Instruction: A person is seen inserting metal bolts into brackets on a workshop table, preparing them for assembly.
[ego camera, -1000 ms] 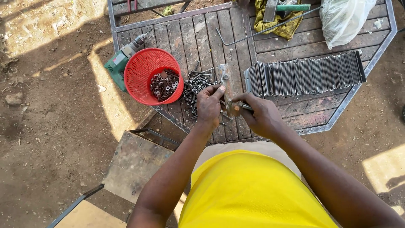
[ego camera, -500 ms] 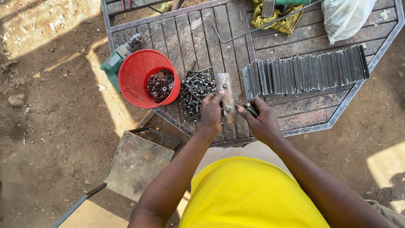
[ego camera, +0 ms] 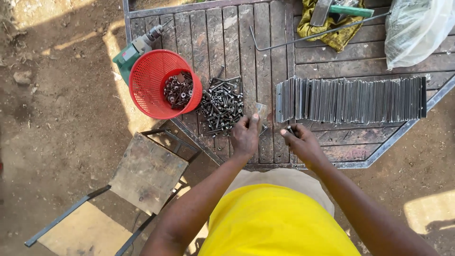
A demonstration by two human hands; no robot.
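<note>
My left hand [ego camera: 245, 135] pinches a small flat metal plate [ego camera: 259, 109] over the wooden table [ego camera: 246, 38], right beside a loose pile of bolts [ego camera: 221, 105]. My right hand [ego camera: 300, 141] holds a small dark bolt [ego camera: 289, 129] between its fingertips, just below the left end of a long row of upright metal plates [ego camera: 350, 99]. The two hands are a short gap apart near the table's front edge.
A red mesh basket [ego camera: 150, 87] with nuts and washers stands left of the bolts, a green power drill [ego camera: 135, 50] behind it. A bent rod [ego camera: 313, 35], yellow cloth [ego camera: 332, 28], hammer [ego camera: 339, 9] and plastic bag [ego camera: 417, 28] lie at the back. A worn stool [ego camera: 147, 170] stands on the dirt.
The metal plate was held up between both hands; now only my left hand holds it, lower and flatter, and my right hand has drawn apart with the bolt.
</note>
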